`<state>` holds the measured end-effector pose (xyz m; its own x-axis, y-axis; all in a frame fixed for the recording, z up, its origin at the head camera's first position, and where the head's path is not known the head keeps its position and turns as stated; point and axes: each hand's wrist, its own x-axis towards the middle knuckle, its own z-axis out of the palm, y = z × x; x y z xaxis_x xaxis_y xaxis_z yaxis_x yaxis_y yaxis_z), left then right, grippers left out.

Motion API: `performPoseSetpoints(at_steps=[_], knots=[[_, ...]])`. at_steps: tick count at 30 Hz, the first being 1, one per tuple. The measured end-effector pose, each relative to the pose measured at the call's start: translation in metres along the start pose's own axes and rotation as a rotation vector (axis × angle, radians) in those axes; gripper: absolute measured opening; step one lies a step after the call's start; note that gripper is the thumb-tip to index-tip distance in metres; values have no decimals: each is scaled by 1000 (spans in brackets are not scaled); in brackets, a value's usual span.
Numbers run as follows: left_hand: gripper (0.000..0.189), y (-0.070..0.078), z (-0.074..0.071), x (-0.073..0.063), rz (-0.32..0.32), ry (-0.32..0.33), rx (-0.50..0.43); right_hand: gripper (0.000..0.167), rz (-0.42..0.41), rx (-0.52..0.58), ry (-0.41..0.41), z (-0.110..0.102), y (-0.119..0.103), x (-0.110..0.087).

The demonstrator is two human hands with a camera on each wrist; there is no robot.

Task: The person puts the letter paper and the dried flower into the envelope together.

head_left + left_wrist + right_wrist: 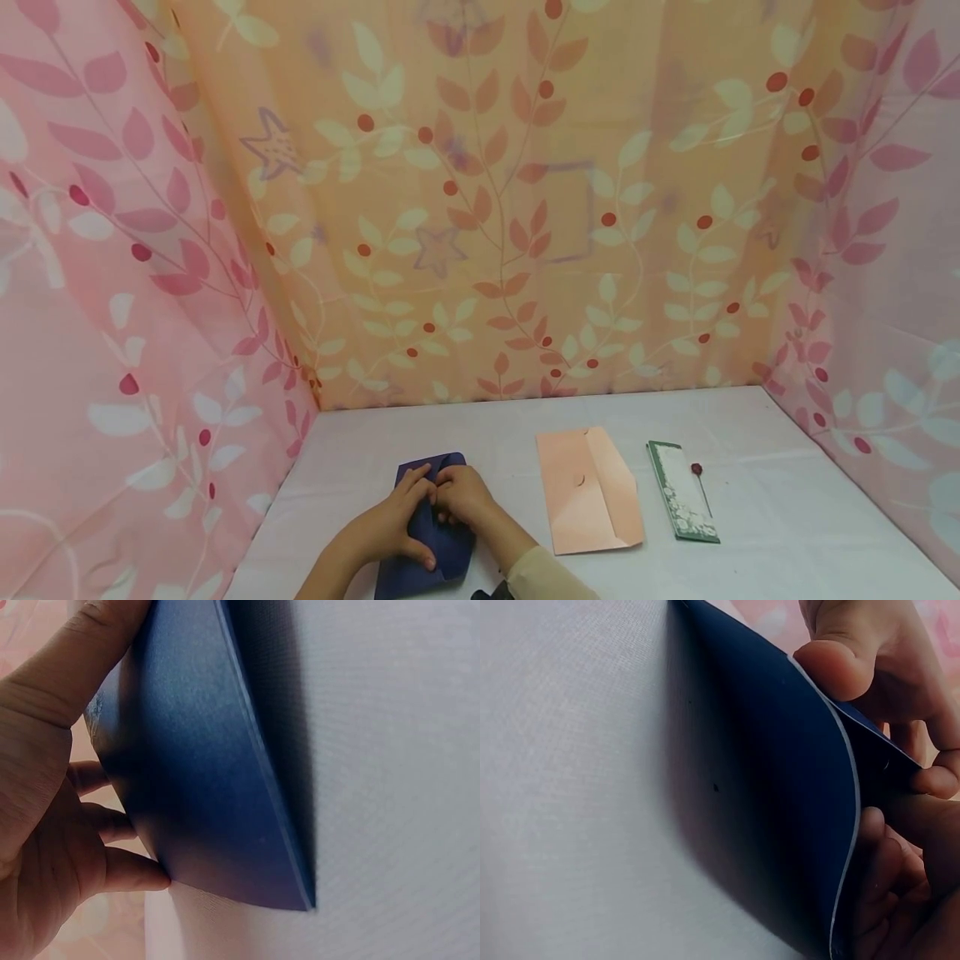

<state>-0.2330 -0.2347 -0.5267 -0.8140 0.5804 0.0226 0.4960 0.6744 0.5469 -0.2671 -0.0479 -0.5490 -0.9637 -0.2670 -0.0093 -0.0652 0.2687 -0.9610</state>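
A dark blue envelope [438, 542] lies at the front left of the table under both hands. My left hand [393, 521] spans it, thumb near the right side and fingers bent toward its middle; the left wrist view shows several fingertips [161, 881] right at its edge. Just right of it, my right hand [465, 496] has its fingers curled in at the flap. In the right wrist view the blue paper [780, 727] bows up from the table, with the left thumb [836, 669] at its edge and the right fingers [881, 889] behind it. The right fingertips are partly hidden.
A peach envelope [573, 492] with a small curved slit lies right of the hands. Beyond it are a green-and-white floral card [682, 492] and a thin stick with a dark red head [697, 469]. Patterned cloth walls surround the white table [495, 425].
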Motion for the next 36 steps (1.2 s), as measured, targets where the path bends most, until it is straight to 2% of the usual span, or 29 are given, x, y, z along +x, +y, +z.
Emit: performPoseSetpoints(at_steps=[6, 13, 17, 22, 29, 36], knots=[[78, -1, -1, 1, -9, -6, 1, 7, -4, -37, -6, 1, 0, 1], [78, -3, 0, 1, 14, 4, 2, 15, -25, -160, 36, 3, 3, 7], [78, -2, -1, 2, 18, 2, -2, 15, -20, -178, 38, 4, 4, 9], [77, -1, -2, 1, 16, -6, -9, 11, -6, -154, 20, 4, 4, 7], [77, 0, -2, 1, 21, 0, -7, 14, 12, -97, 5, 2, 6, 6], [77, 0, -2, 1, 17, 4, -8, 17, -40, -3, -47, -3, 11, 3]])
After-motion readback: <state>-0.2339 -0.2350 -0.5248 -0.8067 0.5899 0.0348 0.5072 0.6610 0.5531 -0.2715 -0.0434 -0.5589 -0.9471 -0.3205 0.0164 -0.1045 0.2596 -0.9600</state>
